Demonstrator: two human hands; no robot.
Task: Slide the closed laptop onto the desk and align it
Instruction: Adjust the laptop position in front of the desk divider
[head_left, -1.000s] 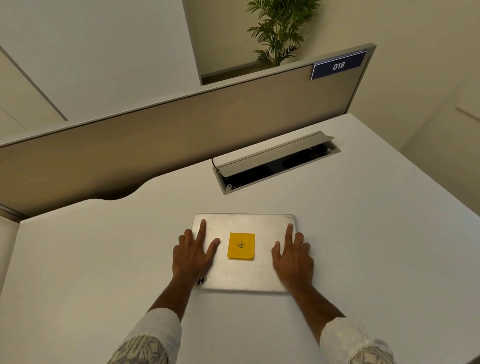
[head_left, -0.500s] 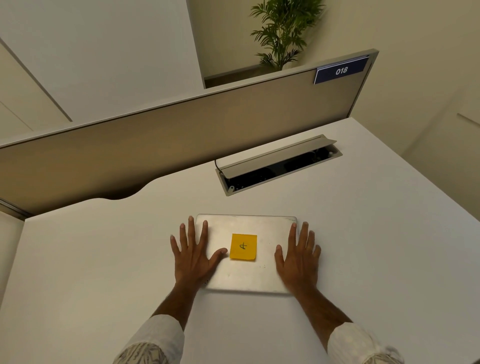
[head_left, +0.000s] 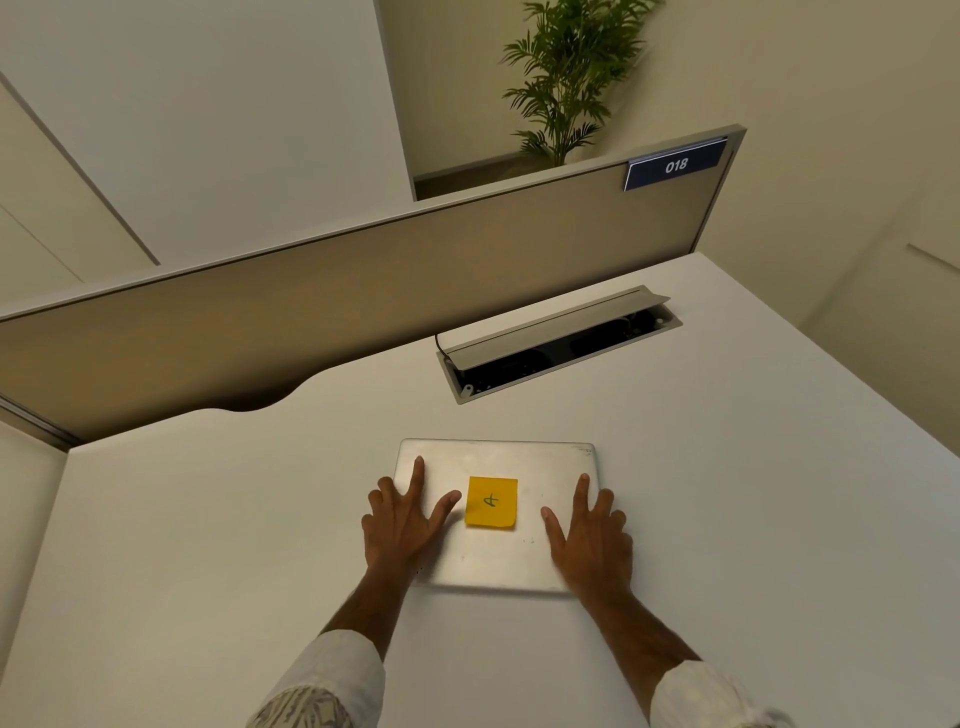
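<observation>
I see the closed silver metal laptop (head_left: 493, 551) flat on the white table (head_left: 753, 519) — left hand (head_left: 402, 525) and right hand (head_left: 592, 535) spread, palms pressing its side edges.

An office cubicle: white desk (head_left: 727, 519) with a flip-lid cable box (head_left: 558, 340) at the far side, beige partition panel (head_left: 337, 312) behind it bearing a blue "018" number plate (head_left: 675, 165), potted palm (head_left: 566, 78) beyond

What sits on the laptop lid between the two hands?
A yellow sticky note with a handwritten mark lies on the laptop lid, between the left hand and right hand, touching neither. Head view.
</observation>
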